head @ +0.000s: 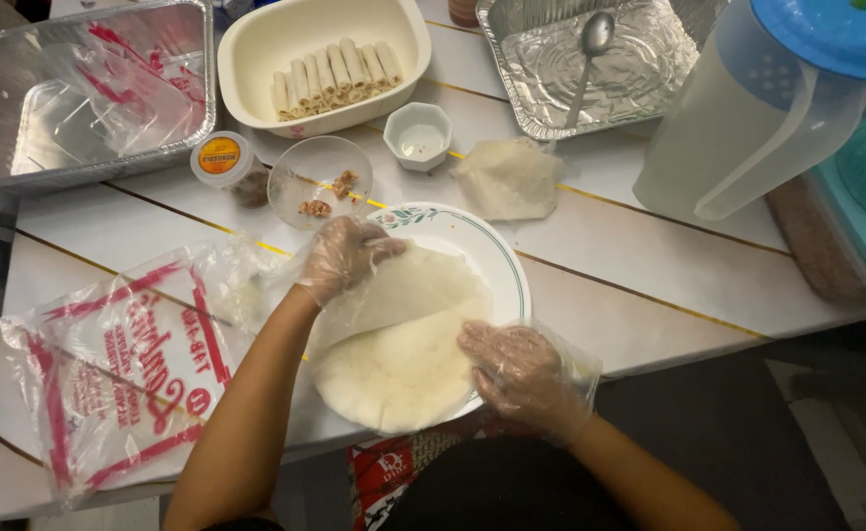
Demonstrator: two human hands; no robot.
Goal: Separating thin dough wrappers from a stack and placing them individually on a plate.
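1. The left hand (342, 258), in a clear plastic glove, has its grip pinched on the far edge of a thin wrapper sheet (408, 285) and lifts it off the stack beneath, so that the sheet peels up at a tilt.
2. The right hand (516, 369), also gloved, lies flat with spread fingers on the round wrapper stack (398, 379), pressing its right edge; its grip is released, closing on nothing.
3. The wrapper stack rests on a white plate with a green rim (505, 258) at the near edge of the worktop (639, 285), its near side overhanging the plate towards the person.
4. Just beyond the plate stands a small clear bowl (320, 180) with a few brown bits of filling, and beside it a small white square cup (418, 135).
5. A crumpled wrapper (508, 178) lies on the worktop to the right of that cup.
6. Farther back, a cream oval dish (256, 59) holds a row of rolled wrappers (336, 74) laid side by side.
7. A foil tray (649, 69) with a spoon (590, 54) in it sits at the back right; another foil tray (20, 59) at the back left holds plastic wrapping.
8. An empty red-printed plastic bag (123, 379) lies flat to the left of the left arm.
9. A pale jug with a blue lid (738, 118) stands at the far right.
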